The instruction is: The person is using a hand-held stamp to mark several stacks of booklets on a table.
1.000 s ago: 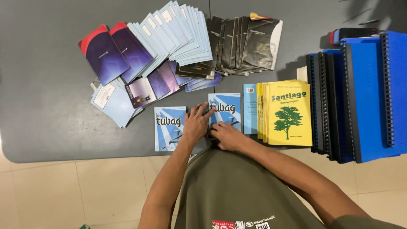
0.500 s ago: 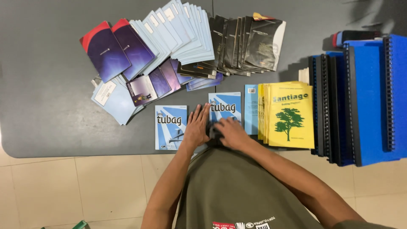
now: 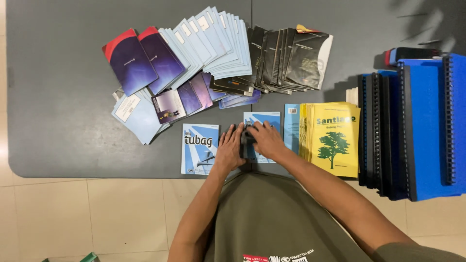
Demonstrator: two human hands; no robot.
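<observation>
Both hands have closed in since before: left hand (image 3: 229, 149) and right hand (image 3: 264, 139) now grasp a small dark object (image 3: 246, 137) (unclear what) over the blue booklet (image 3: 262, 121), lower centre of worktop (image 3: 58, 121). Mid-handling; next move calls for steady hold.

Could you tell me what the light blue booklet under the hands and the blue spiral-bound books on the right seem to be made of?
The light blue booklet looks like paper with a printed, slightly glossy cover, being thin and flat. The blue spiral-bound books appear to have smooth plastic covers, evenly coloured, with dark coil bindings, probably plastic.
</observation>
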